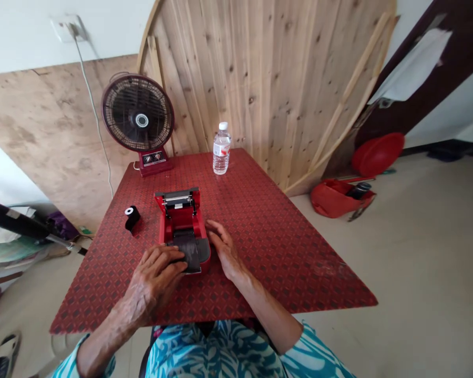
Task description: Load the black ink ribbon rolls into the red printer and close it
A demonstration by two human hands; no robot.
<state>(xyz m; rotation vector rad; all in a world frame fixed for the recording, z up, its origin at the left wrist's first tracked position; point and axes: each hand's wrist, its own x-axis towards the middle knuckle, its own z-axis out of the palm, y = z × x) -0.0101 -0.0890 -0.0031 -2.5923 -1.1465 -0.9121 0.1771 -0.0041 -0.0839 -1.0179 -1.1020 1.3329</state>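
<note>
A small red label printer (205, 227) stands on the table with its lid (177, 199) raised at the back. A black paper strip (188, 252) runs out of its body and lies over the front. My left hand (155, 275) grips that strip near its loose end, fingers bent over it; the thumb is hard to make out. Along the printer's right wall rests my right hand (225, 249), its fingers stretched and slightly apart, holding nothing. Left of the printer stands a small black roll (133, 218) with a white core and a loose tail.
The table (284, 252) has a red patterned cover. A maroon fan (139, 118) and a water bottle (221, 149) stand at its back. Behind leans a large round wooden board (268, 79). On the floor to the right are a red bag (331, 202) and a red basin (378, 154).
</note>
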